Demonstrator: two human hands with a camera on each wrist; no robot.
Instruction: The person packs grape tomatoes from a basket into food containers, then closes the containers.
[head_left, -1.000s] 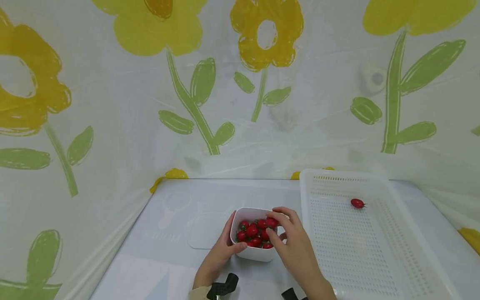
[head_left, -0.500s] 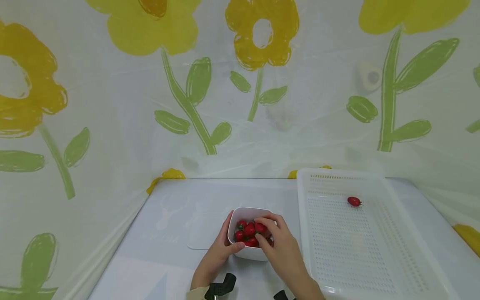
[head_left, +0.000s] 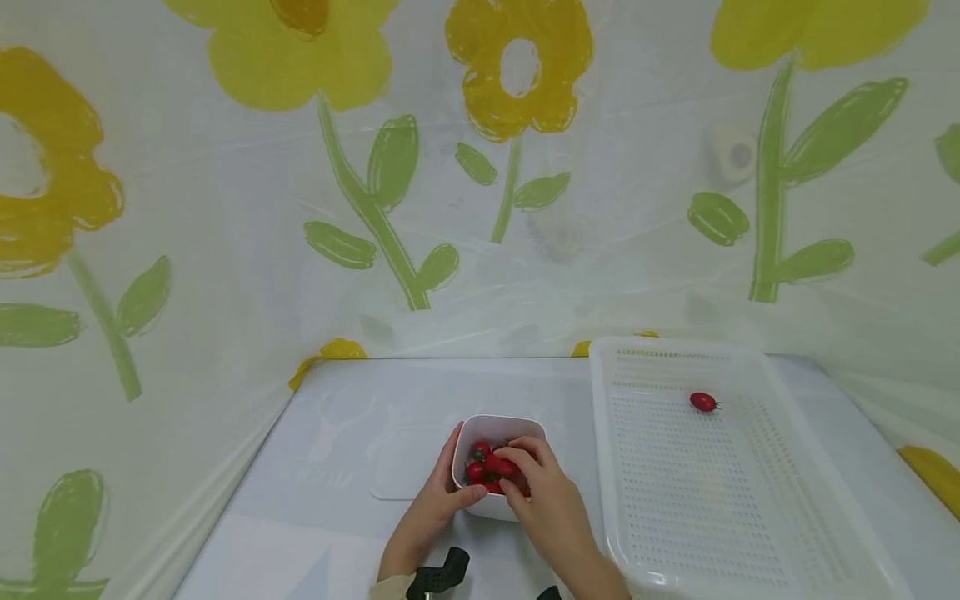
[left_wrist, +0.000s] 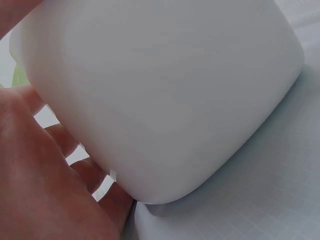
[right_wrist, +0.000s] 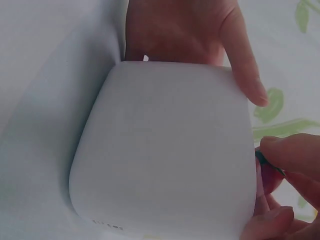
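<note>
the left hand holds the small white square plastic tub from its left side, fingers curled along the wall and thumb hooked at the near rim, just as it did a second ago; the left wrist view shows those fingers pressed against the tub's smooth outside. the tub sits on the pale grey table, beside a flat clear lid, and holds a heap of small red cherry tomatoes. the right hand has moved: a second ago its fingertips hovered at the tub's far right rim, and now they have slid leftward and down into the heap, fingers bunched together and pinching at one tomato, as the right wrist view hints. this reads as a fresh pick being made. further right, the white perforated plastic basket holds one lone red tomato, unmoved.
</note>
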